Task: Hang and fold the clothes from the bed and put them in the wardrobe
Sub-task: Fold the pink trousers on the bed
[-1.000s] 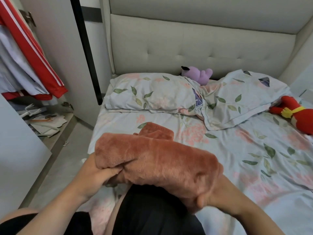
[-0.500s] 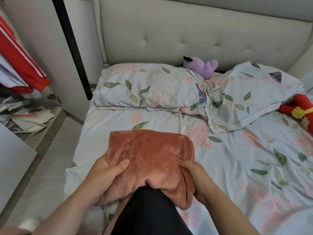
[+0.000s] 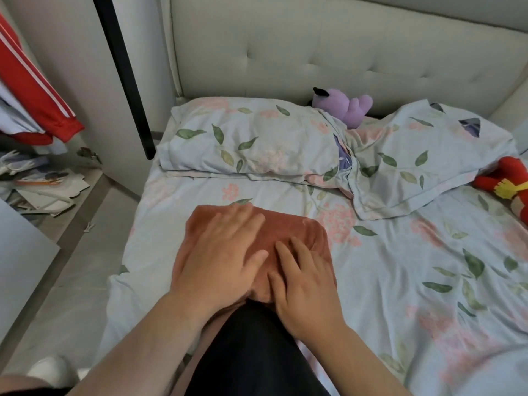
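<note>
A folded rust-orange fleece garment [image 3: 288, 227] lies on the floral bed sheet [image 3: 400, 267] near the bed's left edge. My left hand [image 3: 223, 252] rests flat on its left half with fingers spread. My right hand [image 3: 303, 272] lies flat on its near right part, fingers apart. Neither hand grips the cloth. A black piece of clothing [image 3: 251, 352] on my leg covers the garment's near edge. At the far left, the open wardrobe holds a hanging red jacket with white stripes [image 3: 34, 90].
Two floral pillows [image 3: 251, 141] lie against the padded headboard [image 3: 328, 50], a purple plush toy [image 3: 345, 105] between them and a red plush toy [image 3: 505, 184] at the right. Papers and hangers [image 3: 43, 184] clutter the wardrobe floor. A grey floor strip [image 3: 74, 270] runs beside the bed.
The garment was held up in both hands, then folded and laid on the sheet. Both hands have let go and now press flat on top of it.
</note>
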Action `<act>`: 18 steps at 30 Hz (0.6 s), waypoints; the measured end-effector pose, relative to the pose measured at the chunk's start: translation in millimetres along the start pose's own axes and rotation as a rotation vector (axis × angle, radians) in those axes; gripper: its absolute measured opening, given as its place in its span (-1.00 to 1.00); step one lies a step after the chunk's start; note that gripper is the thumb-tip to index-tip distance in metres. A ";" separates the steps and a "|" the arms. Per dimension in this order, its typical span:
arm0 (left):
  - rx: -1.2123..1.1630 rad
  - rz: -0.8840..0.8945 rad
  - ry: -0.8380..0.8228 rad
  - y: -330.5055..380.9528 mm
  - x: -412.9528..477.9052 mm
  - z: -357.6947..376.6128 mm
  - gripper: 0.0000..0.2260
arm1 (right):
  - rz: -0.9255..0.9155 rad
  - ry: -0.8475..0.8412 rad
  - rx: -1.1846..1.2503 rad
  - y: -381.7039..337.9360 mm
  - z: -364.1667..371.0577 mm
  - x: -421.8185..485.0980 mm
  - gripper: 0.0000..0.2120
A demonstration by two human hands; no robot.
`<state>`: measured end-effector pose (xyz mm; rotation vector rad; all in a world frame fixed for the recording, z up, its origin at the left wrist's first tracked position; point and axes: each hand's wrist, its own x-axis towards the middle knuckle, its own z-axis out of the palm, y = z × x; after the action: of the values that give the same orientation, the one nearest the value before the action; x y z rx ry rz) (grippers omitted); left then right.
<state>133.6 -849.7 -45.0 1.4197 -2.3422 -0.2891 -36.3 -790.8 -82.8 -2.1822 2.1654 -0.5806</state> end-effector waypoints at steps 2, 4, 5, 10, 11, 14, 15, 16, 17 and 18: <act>0.048 -0.021 -0.238 -1.6 8.3 9.8 -0.43 | 0.046 0.124 0.015 -5.1 -1.4 12.9 -0.55; 0.077 -0.054 -0.311 -10.7 11.6 17.8 -0.37 | 0.023 0.152 -0.010 -8.5 -1.8 31.0 -0.55; 0.073 -0.057 -0.310 -15.1 10.9 21.2 -0.34 | 0.004 0.100 -0.019 -7.8 1.6 39.4 -0.52; 0.078 -0.100 -0.329 -34.3 -5.7 47.0 -0.29 | 0.002 -0.200 -0.017 7.1 44.0 38.5 -0.34; 0.058 -0.115 -0.325 -37.9 -10.1 54.1 -0.29 | 0.004 -0.201 -0.004 8.0 50.8 35.2 -0.34; 0.039 -0.124 -0.303 -47.9 -17.1 71.1 -0.27 | 0.008 -0.173 0.009 8.8 63.7 33.9 -0.36; 0.038 -0.118 -0.295 -50.1 -16.6 75.7 -0.26 | 0.015 -0.173 0.015 10.4 67.3 34.2 -0.36; 0.031 -0.113 -0.286 -51.7 -15.3 79.6 -0.25 | 0.023 -0.174 0.024 12.6 71.6 34.3 -0.35; 0.022 -0.109 -0.274 -53.5 -13.8 83.4 -0.25 | 0.032 -0.175 0.034 14.3 75.8 34.2 -0.35; 0.012 -0.104 -0.260 -55.4 -12.8 87.1 -0.25 | 0.039 -0.173 0.039 15.7 79.6 33.6 -0.35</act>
<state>146.4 -866.3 -146.8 1.5970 -2.4781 -0.5187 -31.0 -843.7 -152.7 -2.0802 2.0855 -0.4115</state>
